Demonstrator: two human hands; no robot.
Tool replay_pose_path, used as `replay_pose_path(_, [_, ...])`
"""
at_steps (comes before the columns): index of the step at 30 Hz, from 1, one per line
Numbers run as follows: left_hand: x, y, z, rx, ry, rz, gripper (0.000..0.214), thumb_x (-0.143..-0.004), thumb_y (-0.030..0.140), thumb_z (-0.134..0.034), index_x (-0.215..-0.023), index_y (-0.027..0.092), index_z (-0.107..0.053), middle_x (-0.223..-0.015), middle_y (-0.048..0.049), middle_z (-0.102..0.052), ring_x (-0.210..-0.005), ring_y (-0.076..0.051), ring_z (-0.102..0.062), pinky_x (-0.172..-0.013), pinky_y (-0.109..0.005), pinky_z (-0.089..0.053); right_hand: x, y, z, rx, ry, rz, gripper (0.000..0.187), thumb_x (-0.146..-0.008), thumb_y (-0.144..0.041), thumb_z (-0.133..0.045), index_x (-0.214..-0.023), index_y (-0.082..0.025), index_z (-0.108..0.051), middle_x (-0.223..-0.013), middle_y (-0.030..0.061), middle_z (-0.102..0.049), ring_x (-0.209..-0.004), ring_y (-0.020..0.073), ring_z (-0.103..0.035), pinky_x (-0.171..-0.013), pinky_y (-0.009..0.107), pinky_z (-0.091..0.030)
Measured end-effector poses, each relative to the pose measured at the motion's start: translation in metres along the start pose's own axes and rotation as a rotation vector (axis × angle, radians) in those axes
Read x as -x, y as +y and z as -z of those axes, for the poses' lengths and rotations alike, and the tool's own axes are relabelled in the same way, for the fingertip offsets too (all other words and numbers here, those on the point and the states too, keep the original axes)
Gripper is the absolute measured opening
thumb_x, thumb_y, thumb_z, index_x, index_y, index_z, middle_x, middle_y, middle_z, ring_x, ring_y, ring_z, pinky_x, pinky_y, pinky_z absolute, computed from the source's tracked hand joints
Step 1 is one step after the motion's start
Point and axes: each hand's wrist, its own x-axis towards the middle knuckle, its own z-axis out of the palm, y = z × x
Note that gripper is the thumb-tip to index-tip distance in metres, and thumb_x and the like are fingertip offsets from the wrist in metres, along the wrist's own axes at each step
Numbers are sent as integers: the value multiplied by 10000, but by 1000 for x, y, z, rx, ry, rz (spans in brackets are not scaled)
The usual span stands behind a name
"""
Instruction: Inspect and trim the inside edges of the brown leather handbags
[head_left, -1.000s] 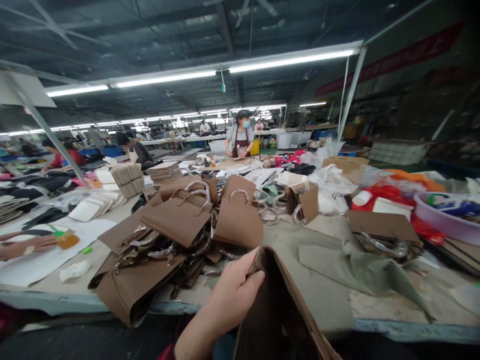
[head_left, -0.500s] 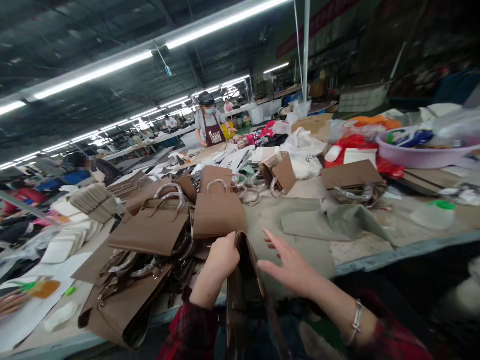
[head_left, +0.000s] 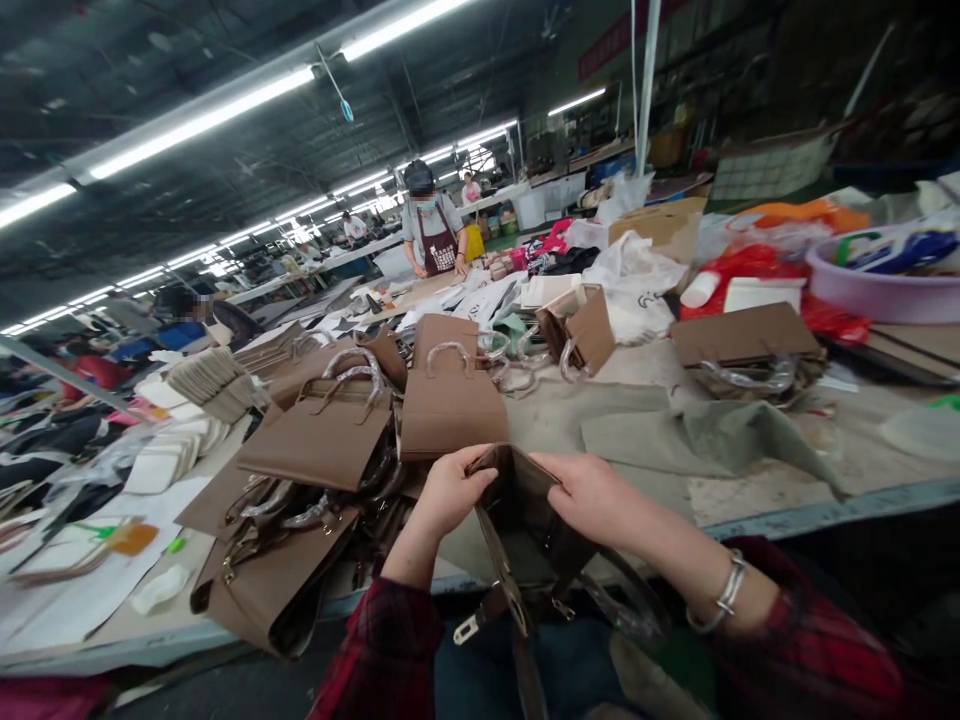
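Low in the middle of the head view, a brown handbag (head_left: 525,500) is held with its mouth spread apart over my lap. My left hand (head_left: 454,488) pinches one side of its rim, thumb on the inner face. On the opposite side, my right hand (head_left: 592,495) is closed over the edge. A strap with a metal clasp (head_left: 466,628) dangles below my left hand. The bag's lower part is dark and partly hidden by my right forearm. Just beyond my hands lies another brown handbag (head_left: 454,410) with a wrapped handle.
Several brown handbags (head_left: 315,440) are piled at the left, some overhanging the table edge (head_left: 885,500). Grey-green cloth (head_left: 720,440) lies to the right, with a purple basin (head_left: 885,295) behind. Stacked pale pieces (head_left: 214,385) stand at far left. A person in an apron (head_left: 437,235) works across the table.
My right hand has moved from hovering with fingers spread to gripping the bag's edge. The bag's mouth has widened, and the clasp strap has come into view.
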Motion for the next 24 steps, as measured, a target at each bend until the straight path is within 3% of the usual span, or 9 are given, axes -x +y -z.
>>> replay_pose_path(5, [-10, -6, 0, 230, -21, 43, 342, -764, 315, -633, -1047, 140, -712, -1049, -82, -710, -944, -223, -642, -876, -315, -489, -5, -3, -5, 39, -12, 5, 468, -729, -63, -387, -1087, -235, -637, -1058, 10, -697, -950, 179, -623, -812, 237, -413])
replay_pose_path(15, [-21, -13, -14, 240, 134, 85, 224, -726, 264, -622, -852, 127, -746, -801, -55, -726, -746, -186, -630, -709, -259, -478, -19, -3, -13, 421, 2, -230, 425, -776, -93, -416, -1147, -197, -594, -923, 92, -712, -796, 244, -662, -631, 297, -419])
replay_pose_path(17, [-21, -17, -17, 255, 160, 86, 235, -728, 267, -613, -863, 127, -744, -783, -52, -723, -726, -181, -626, -690, -258, -477, -23, -1, -20, 459, 61, -226, 458, -777, -58, -410, -1196, -150, -573, -988, 123, -698, -842, 244, -657, -673, 305, -441])
replay_pose_path(20, [-19, -21, -17, 270, 191, 84, 224, -725, 262, -613, -851, 133, -745, -781, -46, -720, -723, -174, -622, -681, -248, -471, -26, 2, -31, 449, 206, -103, 493, -772, -23, -414, -1242, -90, -543, -1134, 149, -644, -1001, 244, -602, -839, 330, -445])
replay_pose_path(24, [-15, -25, -15, 278, 212, 91, 207, -716, 259, -626, -839, 142, -745, -786, -41, -719, -732, -169, -622, -675, -238, -466, -24, 3, -41, 377, 432, 72, 430, -806, -48, -450, -1214, -110, -572, -1212, 142, -590, -1137, 272, -504, -1028, 444, -335])
